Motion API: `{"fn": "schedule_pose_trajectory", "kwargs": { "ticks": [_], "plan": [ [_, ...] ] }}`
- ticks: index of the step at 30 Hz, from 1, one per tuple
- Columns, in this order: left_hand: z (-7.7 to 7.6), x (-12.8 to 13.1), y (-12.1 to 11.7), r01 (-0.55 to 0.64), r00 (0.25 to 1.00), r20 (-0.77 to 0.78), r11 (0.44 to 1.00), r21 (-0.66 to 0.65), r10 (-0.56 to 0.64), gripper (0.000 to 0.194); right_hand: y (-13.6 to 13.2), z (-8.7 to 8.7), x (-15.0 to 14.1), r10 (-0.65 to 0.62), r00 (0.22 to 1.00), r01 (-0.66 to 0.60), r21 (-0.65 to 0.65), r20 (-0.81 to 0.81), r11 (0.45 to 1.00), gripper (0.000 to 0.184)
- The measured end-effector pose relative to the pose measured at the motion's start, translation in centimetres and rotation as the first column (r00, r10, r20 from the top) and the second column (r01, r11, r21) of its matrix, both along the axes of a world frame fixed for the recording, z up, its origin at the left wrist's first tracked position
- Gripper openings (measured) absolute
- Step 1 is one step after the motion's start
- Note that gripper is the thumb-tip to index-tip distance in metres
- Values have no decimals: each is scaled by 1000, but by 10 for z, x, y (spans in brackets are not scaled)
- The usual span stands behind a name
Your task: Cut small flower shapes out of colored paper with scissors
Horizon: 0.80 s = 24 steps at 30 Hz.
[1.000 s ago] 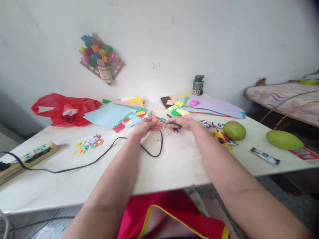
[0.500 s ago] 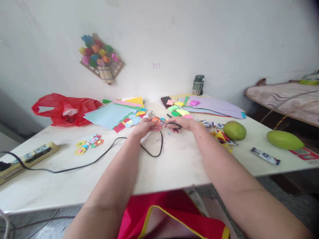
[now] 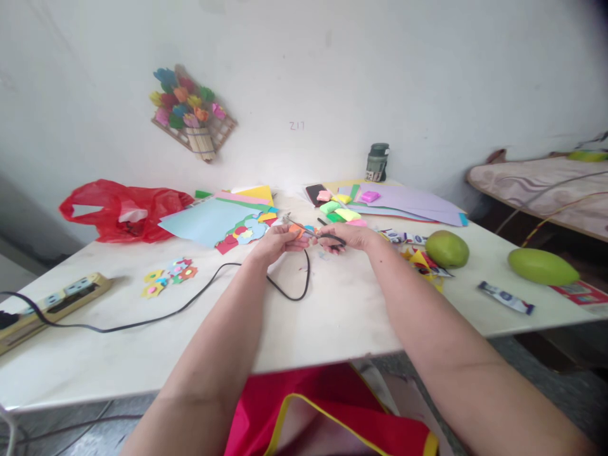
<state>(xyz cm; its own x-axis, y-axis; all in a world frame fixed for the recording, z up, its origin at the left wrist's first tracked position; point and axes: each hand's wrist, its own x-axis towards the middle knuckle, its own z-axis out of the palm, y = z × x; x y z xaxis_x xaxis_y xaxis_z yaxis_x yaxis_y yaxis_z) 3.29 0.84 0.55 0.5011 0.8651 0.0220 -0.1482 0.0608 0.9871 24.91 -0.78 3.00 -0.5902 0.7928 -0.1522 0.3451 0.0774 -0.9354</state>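
Over the middle of the white table, my right hand [image 3: 349, 237] is closed round the black handles of a pair of scissors [image 3: 335, 239]. Their metal blades point left toward my left hand [image 3: 281, 243], which pinches a small piece of orange paper [image 3: 295, 228]. Blades and paper overlap between the two hands; whether they touch is too small to tell. Just behind my left hand lie cut paper shapes [image 3: 245, 232] in red, blue, yellow and green. Soft coloured clay packs [image 3: 348, 214] sit beyond my right hand.
Paper flowers [image 3: 171, 276] lie left, near a black cable [image 3: 180, 309] and a power strip [image 3: 71, 303]. A red plastic bag [image 3: 126, 212] and paper sheets [image 3: 199, 218] are behind. On the right are green fruits [image 3: 447, 249], a small tube [image 3: 506, 297] and purple sheets [image 3: 408, 201]; a bottle [image 3: 378, 163] stands behind.
Almost nothing differs. Both hands keep their places with the scissors and the orange paper, and the view has shifted very slightly.
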Motion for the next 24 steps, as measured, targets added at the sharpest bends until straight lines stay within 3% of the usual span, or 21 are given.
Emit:
{"fn": "schedule_pose_trajectory", "kwargs": {
  "ticks": [9,13,24],
  "plan": [
    [-2,-1,1,9,1000,14,1000,7,-9,14,2,-2,1,21,1000,-21,2,-8,1000,18],
    [-2,-2,0,18,1000,5,1000,18,-18,17,3,-3,1,-27,1000,27,3,14,1000,17],
    [3,0,-3,-26,999,-40,999,31,27,24,8,-6,4,-49,978,-10,279,203,960,36]
  ]
}}
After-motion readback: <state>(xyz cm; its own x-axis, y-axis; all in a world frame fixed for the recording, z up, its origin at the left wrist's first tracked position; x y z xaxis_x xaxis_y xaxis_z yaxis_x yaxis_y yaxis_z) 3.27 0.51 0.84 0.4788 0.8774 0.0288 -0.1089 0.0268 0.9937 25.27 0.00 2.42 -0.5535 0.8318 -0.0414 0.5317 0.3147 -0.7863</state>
